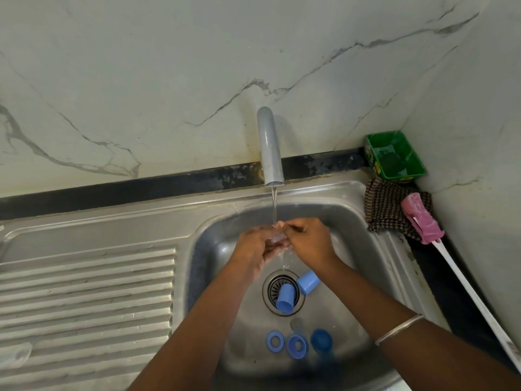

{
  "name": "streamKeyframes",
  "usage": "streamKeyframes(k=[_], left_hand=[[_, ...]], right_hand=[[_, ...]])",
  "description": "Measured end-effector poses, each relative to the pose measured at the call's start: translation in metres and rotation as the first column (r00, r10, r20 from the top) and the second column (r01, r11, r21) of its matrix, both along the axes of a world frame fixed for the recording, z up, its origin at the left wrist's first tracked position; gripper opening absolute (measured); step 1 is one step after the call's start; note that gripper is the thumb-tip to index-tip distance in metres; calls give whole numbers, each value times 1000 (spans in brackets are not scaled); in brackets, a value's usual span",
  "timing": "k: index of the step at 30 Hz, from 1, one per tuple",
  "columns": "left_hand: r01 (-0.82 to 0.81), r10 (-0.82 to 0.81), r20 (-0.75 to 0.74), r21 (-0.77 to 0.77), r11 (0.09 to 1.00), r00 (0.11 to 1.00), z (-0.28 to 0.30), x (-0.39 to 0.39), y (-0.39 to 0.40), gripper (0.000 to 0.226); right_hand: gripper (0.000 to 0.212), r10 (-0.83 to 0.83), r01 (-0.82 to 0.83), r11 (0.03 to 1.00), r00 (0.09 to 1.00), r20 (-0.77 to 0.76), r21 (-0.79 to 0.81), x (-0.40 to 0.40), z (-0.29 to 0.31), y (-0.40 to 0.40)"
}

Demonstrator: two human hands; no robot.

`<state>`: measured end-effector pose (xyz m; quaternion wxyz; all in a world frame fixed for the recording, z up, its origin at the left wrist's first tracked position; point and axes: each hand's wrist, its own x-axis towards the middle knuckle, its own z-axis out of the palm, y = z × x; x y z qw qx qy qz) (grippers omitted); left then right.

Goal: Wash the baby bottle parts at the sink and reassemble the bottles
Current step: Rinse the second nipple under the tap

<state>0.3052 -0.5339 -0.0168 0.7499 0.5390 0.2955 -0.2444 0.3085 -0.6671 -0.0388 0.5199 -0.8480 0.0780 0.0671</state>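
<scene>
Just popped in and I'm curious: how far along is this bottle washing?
Early on. Nothing is reassembled. Both hands, left hand and right hand, hold a small clear part under the running tap. Still in the sink: two blue caps and, plus three blue rings.

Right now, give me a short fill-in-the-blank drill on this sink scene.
1. Water from the grey metal tap falls onto both ____.
2. One light blue plastic cap lies over the round ____.
3. The pink sponge bottle brush has a long ____ handle.

Missing: hands; drain; white
</scene>
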Motion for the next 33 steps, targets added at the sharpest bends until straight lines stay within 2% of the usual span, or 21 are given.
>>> streamKeyframes(k=[3, 6, 9, 12, 16, 20, 24, 26, 28, 30, 33], left_hand=[[-168, 163, -77, -63, 984, 984, 3, 5, -1, 18], [-245, 232, -152, -78, 966, 961, 2, 8, 1, 22], [-277, 254, -201, -97, 956, 946, 2, 8, 2, 19], [-330, 293, -252, -115, 937, 922, 2, 5, -2, 20], [-285, 234, -282, -155, 946, 930, 4, -2, -3, 19], [-254, 145, -398, -237, 938, 906, 4, -14, -3, 35], [-283, 152, -447, -241, 929, 881, -1, -29, -7, 41], [-276, 159, -455, -202, 940, 876, -3, -36, -9, 37], [-269, 177, -449, -150, 951, 876, -11, -39, -8, 37], [-252, 189, -435, -92, 963, 880, -19, -46, -10, 40], [-190, 213, -350, 98, 977, 912, -30, -56, -18, 30]], right_hand=[[16, -35, 37, 998, 998, 48, -55, 13, 7, -2], [18, -54, 69, 993, 987, 154, -91, 43, 25, 1], [42, 128, -98, 976, 980, 152, -193, 73, 50, 11], [39, 268, -228, 919, 960, 85, -323, 85, 65, 25], [27, 280, -222, 872, 957, 72, -437, 87, 74, 31], [36, 254, -212, 850, 967, 23, -483, 91, 79, 31], [28, 203, -168, 888, 978, 37, -428, 86, 73, 26], [27, 164, -150, 945, 986, 24, -289, 71, 54, 16], [30, 125, -133, 988, 988, -91, -82, 51, 28, 3], [26, 98, -90, 995, 974, -205, 45, 25, 2, -16], [18, 53, -53, 999, 959, -279, 7, -7, -21, -44]])
